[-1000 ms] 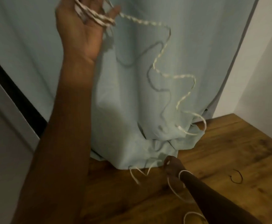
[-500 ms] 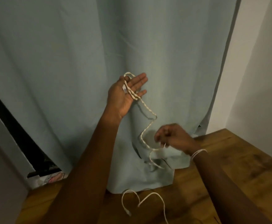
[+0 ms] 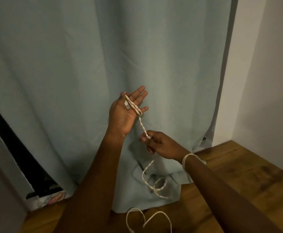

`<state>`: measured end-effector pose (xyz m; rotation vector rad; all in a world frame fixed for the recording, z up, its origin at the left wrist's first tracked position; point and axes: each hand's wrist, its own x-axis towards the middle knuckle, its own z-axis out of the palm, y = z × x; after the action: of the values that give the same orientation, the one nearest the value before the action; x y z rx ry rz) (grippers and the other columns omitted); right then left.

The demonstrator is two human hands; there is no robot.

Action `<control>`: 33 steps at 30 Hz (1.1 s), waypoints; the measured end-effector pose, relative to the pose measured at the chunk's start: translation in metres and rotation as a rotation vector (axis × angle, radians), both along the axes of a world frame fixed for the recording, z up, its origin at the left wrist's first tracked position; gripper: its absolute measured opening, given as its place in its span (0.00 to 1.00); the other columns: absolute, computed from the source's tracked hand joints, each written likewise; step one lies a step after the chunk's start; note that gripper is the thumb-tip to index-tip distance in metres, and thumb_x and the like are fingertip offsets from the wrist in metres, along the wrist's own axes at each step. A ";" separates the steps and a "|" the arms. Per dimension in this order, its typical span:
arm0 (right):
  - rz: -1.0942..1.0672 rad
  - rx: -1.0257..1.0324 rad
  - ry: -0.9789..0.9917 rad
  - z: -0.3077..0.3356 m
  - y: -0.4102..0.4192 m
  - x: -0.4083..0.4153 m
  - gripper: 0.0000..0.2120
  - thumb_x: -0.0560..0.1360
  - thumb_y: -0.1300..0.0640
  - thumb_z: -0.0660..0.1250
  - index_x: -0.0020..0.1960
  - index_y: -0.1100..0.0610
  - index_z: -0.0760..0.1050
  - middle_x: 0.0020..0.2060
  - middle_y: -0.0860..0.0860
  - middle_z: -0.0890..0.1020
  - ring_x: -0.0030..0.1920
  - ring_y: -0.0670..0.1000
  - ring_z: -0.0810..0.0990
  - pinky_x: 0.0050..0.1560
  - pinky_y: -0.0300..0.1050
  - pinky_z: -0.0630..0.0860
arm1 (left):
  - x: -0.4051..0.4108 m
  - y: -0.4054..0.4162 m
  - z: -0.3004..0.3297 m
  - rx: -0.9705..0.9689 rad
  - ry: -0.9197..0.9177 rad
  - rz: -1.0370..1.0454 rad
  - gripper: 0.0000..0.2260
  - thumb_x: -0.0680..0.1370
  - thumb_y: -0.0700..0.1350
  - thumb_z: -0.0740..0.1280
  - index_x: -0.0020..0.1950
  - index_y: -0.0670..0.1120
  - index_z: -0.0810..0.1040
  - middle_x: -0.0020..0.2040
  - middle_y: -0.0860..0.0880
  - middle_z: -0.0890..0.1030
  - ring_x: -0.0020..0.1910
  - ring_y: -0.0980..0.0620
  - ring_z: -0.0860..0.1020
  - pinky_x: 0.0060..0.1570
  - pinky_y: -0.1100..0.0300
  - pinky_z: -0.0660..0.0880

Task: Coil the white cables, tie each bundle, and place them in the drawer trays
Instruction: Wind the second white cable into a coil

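**Winding the loops**

While the left hand (image 3: 126, 113) stands palm-open, fingers spread, loops of the twisted white braided cable (image 3: 142, 126) lie across it. The right hand (image 3: 157, 144) pinches the strand just below; the slack trails over the pale green curtain (image 3: 87, 81) down to the brown wooden floor (image 3: 238, 182). Best to keep tension gentle and lay each wrap beside the previous.

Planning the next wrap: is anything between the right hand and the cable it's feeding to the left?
Nothing visible. The right hand already pinches the cable, which runs clear up to the left hand.
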<state>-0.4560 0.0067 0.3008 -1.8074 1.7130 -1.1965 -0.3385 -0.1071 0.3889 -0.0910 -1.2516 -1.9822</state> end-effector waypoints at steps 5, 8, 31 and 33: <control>-0.008 0.073 0.464 0.048 0.023 -0.006 0.05 0.77 0.61 0.66 0.50 0.57 0.80 0.32 0.43 0.80 0.31 0.42 0.79 0.40 0.40 0.77 | 0.000 -0.010 -0.027 -0.424 -0.363 0.460 0.16 0.83 0.52 0.55 0.52 0.51 0.83 0.61 0.49 0.82 0.65 0.51 0.77 0.72 0.44 0.65; -0.143 -0.223 0.638 0.082 0.025 -0.019 0.05 0.74 0.60 0.69 0.46 0.56 0.83 0.36 0.47 0.84 0.35 0.45 0.80 0.42 0.43 0.77 | 0.002 0.007 -0.029 -0.723 -0.566 0.509 0.13 0.84 0.49 0.56 0.55 0.44 0.77 0.52 0.54 0.84 0.54 0.58 0.81 0.62 0.58 0.73; 0.164 0.130 -0.657 0.052 0.039 -0.059 0.10 0.77 0.63 0.68 0.57 0.63 0.75 0.42 0.59 0.80 0.46 0.58 0.83 0.54 0.63 0.81 | -0.016 0.003 -0.037 -0.240 -0.358 0.153 0.16 0.85 0.45 0.54 0.59 0.37 0.77 0.25 0.50 0.67 0.24 0.52 0.71 0.51 0.46 0.67; 0.032 -0.011 -0.718 0.060 0.032 -0.060 0.05 0.79 0.61 0.65 0.51 0.62 0.78 0.38 0.56 0.77 0.42 0.55 0.80 0.53 0.59 0.81 | -0.015 0.004 -0.038 -0.232 -0.375 0.091 0.16 0.84 0.44 0.54 0.58 0.37 0.78 0.24 0.50 0.66 0.22 0.53 0.67 0.52 0.46 0.66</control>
<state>-0.5158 0.0389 0.3610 -1.1730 1.2475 -1.5837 -0.3533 -0.1035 0.3507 0.2299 -1.6919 -1.8209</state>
